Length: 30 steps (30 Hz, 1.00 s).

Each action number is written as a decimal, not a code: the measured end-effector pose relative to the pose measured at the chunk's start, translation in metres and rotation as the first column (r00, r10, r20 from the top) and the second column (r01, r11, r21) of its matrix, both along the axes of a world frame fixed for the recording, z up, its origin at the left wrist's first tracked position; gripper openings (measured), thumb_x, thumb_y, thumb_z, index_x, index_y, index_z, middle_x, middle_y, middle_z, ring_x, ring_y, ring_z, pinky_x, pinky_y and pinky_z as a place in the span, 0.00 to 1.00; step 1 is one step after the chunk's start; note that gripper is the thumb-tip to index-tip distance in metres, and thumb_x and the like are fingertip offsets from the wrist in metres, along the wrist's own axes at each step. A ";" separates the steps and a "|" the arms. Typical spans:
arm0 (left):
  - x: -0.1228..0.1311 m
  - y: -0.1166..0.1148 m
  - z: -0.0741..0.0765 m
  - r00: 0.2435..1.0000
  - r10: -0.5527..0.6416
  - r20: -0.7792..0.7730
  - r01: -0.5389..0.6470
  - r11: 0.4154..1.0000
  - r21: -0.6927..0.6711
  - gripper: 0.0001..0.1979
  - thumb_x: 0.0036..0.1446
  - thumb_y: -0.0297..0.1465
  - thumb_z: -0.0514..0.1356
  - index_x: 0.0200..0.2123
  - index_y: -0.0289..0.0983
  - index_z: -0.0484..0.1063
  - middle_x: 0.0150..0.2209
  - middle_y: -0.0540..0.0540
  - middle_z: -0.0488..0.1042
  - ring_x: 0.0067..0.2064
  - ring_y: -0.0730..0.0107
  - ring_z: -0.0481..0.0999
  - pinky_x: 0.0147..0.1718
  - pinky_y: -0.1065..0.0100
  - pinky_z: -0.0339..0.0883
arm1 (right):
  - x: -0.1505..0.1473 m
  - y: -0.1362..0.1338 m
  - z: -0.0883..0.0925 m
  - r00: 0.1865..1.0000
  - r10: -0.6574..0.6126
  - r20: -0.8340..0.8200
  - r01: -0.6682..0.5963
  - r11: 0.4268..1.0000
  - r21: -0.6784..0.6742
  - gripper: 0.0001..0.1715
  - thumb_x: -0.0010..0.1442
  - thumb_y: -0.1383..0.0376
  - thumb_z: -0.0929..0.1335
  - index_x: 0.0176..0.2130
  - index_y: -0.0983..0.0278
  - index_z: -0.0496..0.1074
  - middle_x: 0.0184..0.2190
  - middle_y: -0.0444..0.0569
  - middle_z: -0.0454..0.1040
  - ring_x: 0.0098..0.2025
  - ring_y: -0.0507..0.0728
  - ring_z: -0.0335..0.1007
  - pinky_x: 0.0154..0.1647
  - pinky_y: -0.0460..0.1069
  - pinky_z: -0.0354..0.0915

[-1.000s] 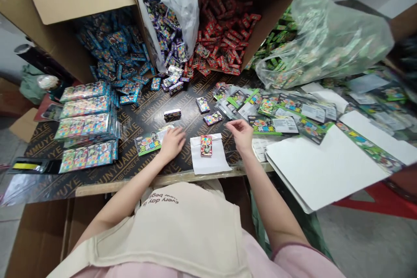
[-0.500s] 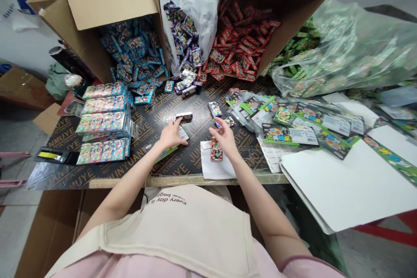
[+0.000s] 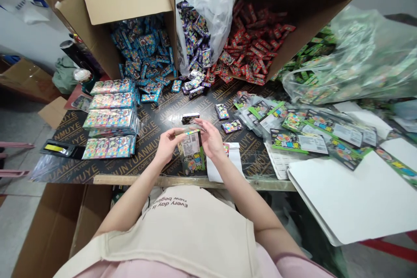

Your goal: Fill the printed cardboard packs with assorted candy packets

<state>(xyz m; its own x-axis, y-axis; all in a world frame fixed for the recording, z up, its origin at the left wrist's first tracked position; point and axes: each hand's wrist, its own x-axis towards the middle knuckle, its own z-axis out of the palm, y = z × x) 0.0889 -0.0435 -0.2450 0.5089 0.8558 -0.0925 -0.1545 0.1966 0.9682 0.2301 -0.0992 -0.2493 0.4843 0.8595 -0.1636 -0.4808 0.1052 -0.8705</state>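
Note:
A clear plastic bag with a black-and-green printed card and a white barcode label stands upright between my hands, above the table's front edge. My left hand pinches its upper left edge. My right hand is at the upper right edge, fingers bent over the top and seeming to grip it. Behind the right wrist, a small red candy box shows partly on a white paper sheet. Small dark purple boxes lie beyond the hands: one box just behind the bag, another and a third to the right.
Stacked packs of small boxes stand at left beside a black tape cutter. At the back are a carton of blue boxes, a bag of purple ones and a carton of red ones. Printed bags and white sheets lie right.
My left hand has lifted the printed bag from the table and it now stands upright. My right hand has moved left from above the red box to the bag's top.

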 end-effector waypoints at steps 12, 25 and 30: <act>-0.007 0.016 0.004 0.997 -0.039 0.069 0.053 0.975 -0.214 0.21 0.31 0.34 0.76 0.33 0.37 0.79 0.29 0.45 0.78 0.31 0.68 0.75 0.29 0.70 0.68 | 0.012 -0.008 0.003 0.992 0.096 -0.086 -0.102 0.992 -0.075 0.18 0.38 0.70 0.73 0.34 0.60 0.73 0.38 0.43 0.76 0.38 0.55 0.74 0.42 0.51 0.68; 0.001 0.006 0.018 0.985 -0.009 -0.170 0.089 0.881 0.464 0.09 0.43 0.37 0.71 0.26 0.38 0.80 0.30 0.44 0.78 0.33 0.64 0.76 0.37 0.63 0.69 | 0.004 -0.021 -0.013 0.916 -0.164 0.365 0.157 0.986 0.050 0.09 0.50 0.65 0.66 0.26 0.61 0.77 0.47 0.47 0.75 0.52 0.61 0.69 0.57 0.56 0.60; 0.003 0.012 0.022 0.956 -0.066 -0.287 0.199 0.864 0.462 0.07 0.45 0.34 0.69 0.26 0.35 0.79 0.26 0.45 0.77 0.28 0.66 0.75 0.30 0.67 0.68 | 0.015 -0.030 -0.021 0.856 -0.130 0.500 0.110 0.992 0.069 0.17 0.58 0.58 0.64 0.32 0.60 0.81 0.50 0.49 0.73 0.50 0.60 0.70 0.55 0.56 0.62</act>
<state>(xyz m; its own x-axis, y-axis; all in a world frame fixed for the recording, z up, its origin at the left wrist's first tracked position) 0.0924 -0.0314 -0.2232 0.6362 0.7522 0.1716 0.1018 -0.3024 0.9477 0.2456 -0.1296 -0.2707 0.5915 0.7901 0.1606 0.0397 0.1705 -0.9846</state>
